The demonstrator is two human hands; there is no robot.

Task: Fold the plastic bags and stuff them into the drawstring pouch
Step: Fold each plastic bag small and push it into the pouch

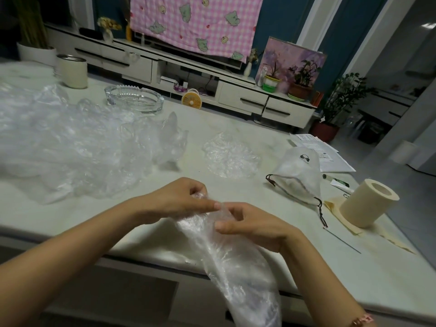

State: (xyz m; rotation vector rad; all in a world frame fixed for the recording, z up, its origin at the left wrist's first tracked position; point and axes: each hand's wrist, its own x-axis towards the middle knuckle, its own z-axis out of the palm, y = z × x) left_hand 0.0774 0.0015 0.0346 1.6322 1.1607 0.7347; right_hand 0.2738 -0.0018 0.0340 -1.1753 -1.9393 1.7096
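Head view, left to right.

- Left half of frame: heap of crumpled clear plastic bags (pixel 70 142), loose on the pale marble-look table (pixel 165 234). None of them folded.
- Lower centre: left hand (pixel 179 204), fingers curled, pinching the top end of a long clear plastic bag (pixel 226 267).
- The bag's long axis runs from the two hands down to the bottom edge of the frame, and it hangs over the table's near edge.
- Just right of that: right hand (pixel 250 227), thumb and fingers bent round the same gathered end. The two hands almost touch.
- Mid-frame, above the hands: a small flattened clear bag (pixel 230 156), lying apart from the heap.
- Right of centre: translucent white drawstring pouch (pixel 297 175). It lies on the table with its dark-corded mouth turned toward the near edge.
- The pouch sits up and to the right of the hands, so the right hand is the nearer one.
- Far right: cream paper roll (pixel 368 204), just beside the pouch's cord.

Judgement: folding has barely begun on this bag, and the stuffing looks likely to fall to the right hand.
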